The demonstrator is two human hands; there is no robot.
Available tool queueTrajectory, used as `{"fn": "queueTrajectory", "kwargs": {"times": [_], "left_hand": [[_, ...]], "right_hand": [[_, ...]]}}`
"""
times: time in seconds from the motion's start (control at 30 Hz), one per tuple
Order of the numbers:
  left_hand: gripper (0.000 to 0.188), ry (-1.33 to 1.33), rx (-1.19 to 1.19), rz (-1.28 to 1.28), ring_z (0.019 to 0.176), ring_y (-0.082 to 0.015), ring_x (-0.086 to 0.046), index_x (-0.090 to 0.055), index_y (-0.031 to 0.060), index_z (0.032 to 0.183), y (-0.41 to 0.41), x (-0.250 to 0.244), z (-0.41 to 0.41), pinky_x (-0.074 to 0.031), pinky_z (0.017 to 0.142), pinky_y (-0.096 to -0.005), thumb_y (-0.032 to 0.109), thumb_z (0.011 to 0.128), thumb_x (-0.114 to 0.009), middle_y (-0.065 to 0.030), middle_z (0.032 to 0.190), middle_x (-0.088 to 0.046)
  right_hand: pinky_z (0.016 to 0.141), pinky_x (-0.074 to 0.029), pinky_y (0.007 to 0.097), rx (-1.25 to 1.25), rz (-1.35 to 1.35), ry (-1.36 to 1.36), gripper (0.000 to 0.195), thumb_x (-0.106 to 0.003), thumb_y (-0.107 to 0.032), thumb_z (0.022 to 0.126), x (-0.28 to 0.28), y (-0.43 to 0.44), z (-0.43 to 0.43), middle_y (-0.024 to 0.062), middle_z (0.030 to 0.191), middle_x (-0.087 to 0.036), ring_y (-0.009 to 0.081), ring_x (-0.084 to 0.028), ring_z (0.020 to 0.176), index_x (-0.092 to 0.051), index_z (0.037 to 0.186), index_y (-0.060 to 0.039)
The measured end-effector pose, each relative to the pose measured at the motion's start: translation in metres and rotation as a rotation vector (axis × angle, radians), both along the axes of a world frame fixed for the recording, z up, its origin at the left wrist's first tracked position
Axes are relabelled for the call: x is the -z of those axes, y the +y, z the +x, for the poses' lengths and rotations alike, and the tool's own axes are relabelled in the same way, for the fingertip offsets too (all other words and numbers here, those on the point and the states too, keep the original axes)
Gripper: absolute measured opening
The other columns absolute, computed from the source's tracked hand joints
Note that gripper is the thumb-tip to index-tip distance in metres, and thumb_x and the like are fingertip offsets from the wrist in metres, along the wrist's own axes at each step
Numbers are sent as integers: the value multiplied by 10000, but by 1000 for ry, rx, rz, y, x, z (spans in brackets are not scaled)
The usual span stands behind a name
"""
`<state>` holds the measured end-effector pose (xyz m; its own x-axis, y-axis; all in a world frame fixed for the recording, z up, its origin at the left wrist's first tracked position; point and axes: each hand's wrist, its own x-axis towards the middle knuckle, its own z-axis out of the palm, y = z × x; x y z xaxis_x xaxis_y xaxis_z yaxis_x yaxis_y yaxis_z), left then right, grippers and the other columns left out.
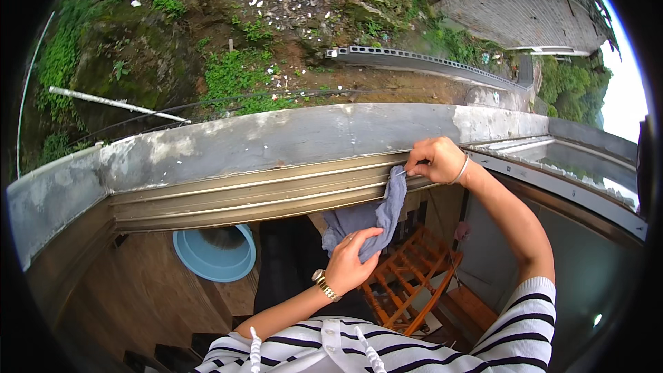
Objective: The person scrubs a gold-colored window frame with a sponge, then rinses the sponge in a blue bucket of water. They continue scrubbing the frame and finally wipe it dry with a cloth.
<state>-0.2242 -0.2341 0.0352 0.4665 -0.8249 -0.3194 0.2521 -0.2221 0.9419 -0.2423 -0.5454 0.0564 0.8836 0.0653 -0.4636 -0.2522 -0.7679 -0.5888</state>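
A grey-blue cloth [389, 212] hangs over the inner edge of a sliding-window track [248, 191], its upper end lying on the track's metal ridges. My left hand [352, 264], wearing a gold watch, grips the lower part of the cloth just inside the window. My right hand [436, 159] is at the track's right part, near the sliding sash. Between its thumb and fingers is a thin, light-coloured rod [402, 172], whose tip meets the top of the cloth. What kind of tool the rod is cannot be made out.
Beyond the track runs a grey concrete ledge [311, 129], with a drop to littered ground outside. At right stands a window sash [559, 186]. Indoors below are a blue plastic basin [215, 264] and an orange-brown wooden rack [406, 285].
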Motion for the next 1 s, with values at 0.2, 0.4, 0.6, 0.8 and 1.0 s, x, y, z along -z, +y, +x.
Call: {"fn": "queueTrajectory", "kwargs": {"times": [0.2, 0.4, 0.6, 0.8, 1.0], "left_hand": [[375, -1, -146, 94, 994, -299, -684, -645, 41, 1145, 57, -5, 17, -533, 860, -349, 58, 778, -719, -162, 1068, -691], [349, -83, -368, 216, 973, -269, -694, -666, 17, 1089, 113, -6, 29, -526, 853, -328, 26, 745, -725, -149, 1036, -702], [340, -200, -559, 276, 906, -212, -694, -665, 8, 1077, 150, -13, 52, -528, 816, -314, -3, 741, -715, -133, 978, -708], [348, -204, -673, 308, 916, -224, -681, -663, 8, 1084, 180, -6, 62, -516, 830, -323, 4, 740, -716, -139, 991, -700], [363, -268, -814, 382, 944, -217, -656, -643, -11, 1108, 206, -4, 80, -498, 867, -328, 25, 753, -713, -138, 1019, -685]], "right_hand": [[645, -523, 399, -31, 64, -91, 81, -740, -164, 770, 11, 58, 37, 41, 789, -658, 288, -662, 759, -685, 825, -139], [637, -522, 427, -103, 38, -155, 46, -687, -168, 776, 14, 126, 91, 40, 785, -649, 300, -659, 762, -668, 813, -148], [639, -520, 431, -146, 43, -203, 62, -694, -163, 765, 18, 173, 133, 31, 778, -650, 297, -661, 763, -669, 820, -151], [642, -520, 429, -161, 91, -229, 78, -713, -175, 763, 26, 217, 170, 40, 785, -661, 296, -663, 759, -675, 824, -145], [637, -519, 425, -190, 138, -274, 89, -725, -179, 766, 38, 269, 213, 52, 791, -665, 298, -659, 756, -680, 828, -133]]}}
